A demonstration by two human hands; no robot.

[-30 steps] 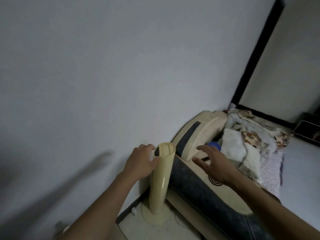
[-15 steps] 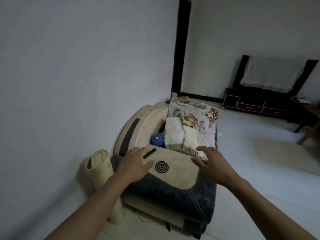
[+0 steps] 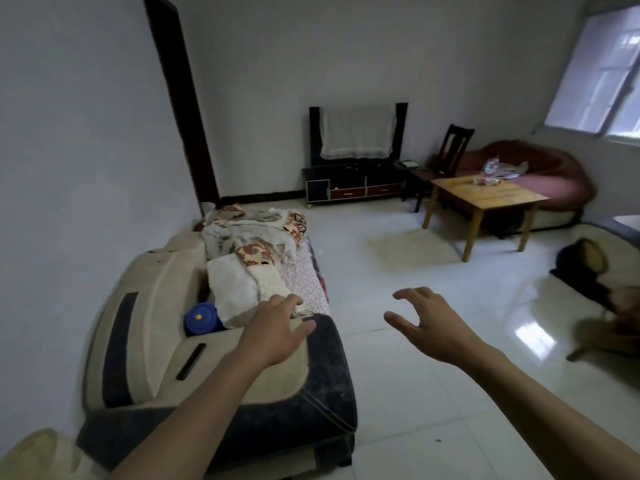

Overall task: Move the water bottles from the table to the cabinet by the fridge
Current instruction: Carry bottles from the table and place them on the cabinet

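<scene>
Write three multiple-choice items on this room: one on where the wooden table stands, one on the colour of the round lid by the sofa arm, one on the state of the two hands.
1. Where is the wooden table?
A. across the room near the window
B. against the dark doorway
C. on the sofa

2. What colour is the round lid tucked beside the sofa arm?
A. red
B. blue
C. green

3. What are the left hand and right hand doing?
A. each grips a bottle
B. both are empty with fingers spread
C. both are clenched fists

Answers: 1 A, it stands on the far right side under the window. 2 B, the lid is blue with a small yellow dot. 3 B, nothing lies in either palm.
</scene>
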